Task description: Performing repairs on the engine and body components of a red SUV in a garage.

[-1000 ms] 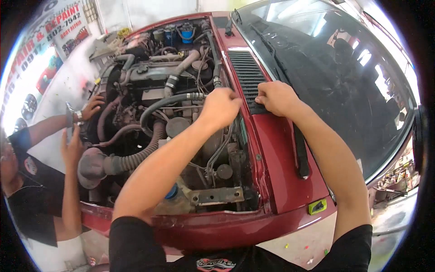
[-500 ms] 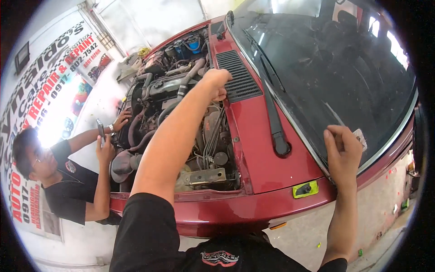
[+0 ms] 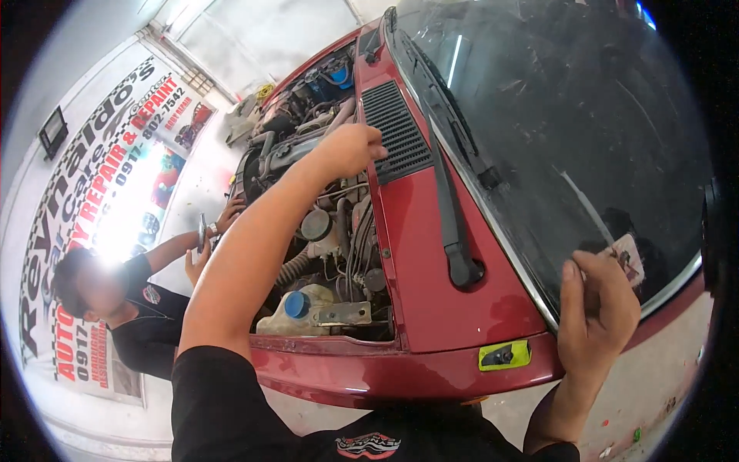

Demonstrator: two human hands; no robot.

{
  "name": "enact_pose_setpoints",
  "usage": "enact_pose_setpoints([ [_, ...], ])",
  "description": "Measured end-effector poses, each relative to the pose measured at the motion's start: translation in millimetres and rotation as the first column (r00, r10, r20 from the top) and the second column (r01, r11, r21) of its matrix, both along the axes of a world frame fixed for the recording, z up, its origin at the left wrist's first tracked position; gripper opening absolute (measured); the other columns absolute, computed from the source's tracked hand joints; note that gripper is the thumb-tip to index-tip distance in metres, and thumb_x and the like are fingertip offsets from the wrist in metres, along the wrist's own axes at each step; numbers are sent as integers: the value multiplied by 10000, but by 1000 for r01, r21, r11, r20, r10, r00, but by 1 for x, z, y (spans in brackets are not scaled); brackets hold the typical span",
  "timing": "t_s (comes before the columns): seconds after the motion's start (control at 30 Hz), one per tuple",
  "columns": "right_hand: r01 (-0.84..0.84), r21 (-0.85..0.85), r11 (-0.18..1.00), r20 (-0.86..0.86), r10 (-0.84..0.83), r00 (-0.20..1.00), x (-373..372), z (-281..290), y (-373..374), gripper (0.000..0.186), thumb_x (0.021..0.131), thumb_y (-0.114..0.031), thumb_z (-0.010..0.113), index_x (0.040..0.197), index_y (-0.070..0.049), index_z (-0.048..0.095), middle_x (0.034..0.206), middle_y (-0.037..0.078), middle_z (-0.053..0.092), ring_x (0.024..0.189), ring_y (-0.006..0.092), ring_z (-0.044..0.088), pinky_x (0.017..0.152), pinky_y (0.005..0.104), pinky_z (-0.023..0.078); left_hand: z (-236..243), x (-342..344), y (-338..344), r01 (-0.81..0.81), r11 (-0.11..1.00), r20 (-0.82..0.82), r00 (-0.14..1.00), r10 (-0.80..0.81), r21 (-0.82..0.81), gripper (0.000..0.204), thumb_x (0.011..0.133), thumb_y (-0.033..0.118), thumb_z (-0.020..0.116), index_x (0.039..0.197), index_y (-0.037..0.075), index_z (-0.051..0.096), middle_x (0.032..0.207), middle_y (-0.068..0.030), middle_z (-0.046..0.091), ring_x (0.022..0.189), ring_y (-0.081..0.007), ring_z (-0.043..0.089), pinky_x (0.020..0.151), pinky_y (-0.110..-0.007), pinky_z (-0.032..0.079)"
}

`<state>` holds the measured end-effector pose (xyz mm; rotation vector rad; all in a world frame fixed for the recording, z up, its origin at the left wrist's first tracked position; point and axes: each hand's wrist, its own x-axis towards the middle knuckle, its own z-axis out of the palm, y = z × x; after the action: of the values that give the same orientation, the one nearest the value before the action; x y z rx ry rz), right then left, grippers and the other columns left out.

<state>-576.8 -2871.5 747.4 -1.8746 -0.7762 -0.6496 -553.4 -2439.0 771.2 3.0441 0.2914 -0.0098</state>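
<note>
My left hand [image 3: 352, 148] is reached out over the engine bay's edge, beside the black vent grille [image 3: 396, 131] of the red car. Its fingers are curled closed, and whatever they may hold is hidden. Lower at the right, my right hand [image 3: 599, 304] is raised near the windshield [image 3: 554, 115]'s lower corner, thumb and fingers bent together. I cannot make out anything in that pinch. Just behind it a small pale sticker-like patch [image 3: 630, 259] shows on the glass. Between my hands a black wiper arm [image 3: 454, 223] runs down to its round pivot on the red cowl panel [image 3: 419, 246].
The open engine bay [image 3: 339, 231] holds hoses, cables and a whitish reservoir with a blue cap [image 3: 296, 305]. A bright yellow-green patch with a black fitting [image 3: 504, 355] sits on the fender. At the left, a person in black [image 3: 146, 308] leans at the car with a phone-like object.
The view has shifted, and the reservoir's blue cap now shows below my left forearm. My right hand appears lower and slightly farther right. The other person's head has turned.
</note>
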Motion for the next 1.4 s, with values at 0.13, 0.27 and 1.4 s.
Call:
enact_pose_setpoints([
  [0.13, 23, 22, 999, -40, -22, 999, -3, -1, -4, 168, 837, 41, 785, 990, 19, 721, 785, 135, 666, 635, 270, 582, 603, 366, 431, -2, 12, -1, 130, 991, -205, 971, -120, 37, 336, 1028, 308, 671, 980, -24, 666, 965, -245, 726, 992, -461, 682, 849, -541, 514],
  [0.27, -19, -19, 1000, -29, 19, 999, 1, -6, -12, 215, 824, 64, 785, 1025, 24, 718, 793, 143, 677, 631, 299, 582, 603, 364, 446, -6, 17, 4, 146, 989, -259, 956, -136, 19, 357, 1053, 344, 627, 1046, -7, 691, 991, -243, 731, 1036, -461, 692, 886, -549, 523],
  [1.4, 177, -826, 536, 372, 281, 885, 57, -20, 256, 271, 1033, -281, 593, 1216, -218, 782, 1049, 110, 710, 1027, 346, 698, 847, 513, 472, -232, -693, -269, -676, 400, 118, 423, 898, -618, 234, 1057, 174, 628, 1242, 30, 628, 780, -107, 634, 650, -228, 600, 592, -369, 489],
])
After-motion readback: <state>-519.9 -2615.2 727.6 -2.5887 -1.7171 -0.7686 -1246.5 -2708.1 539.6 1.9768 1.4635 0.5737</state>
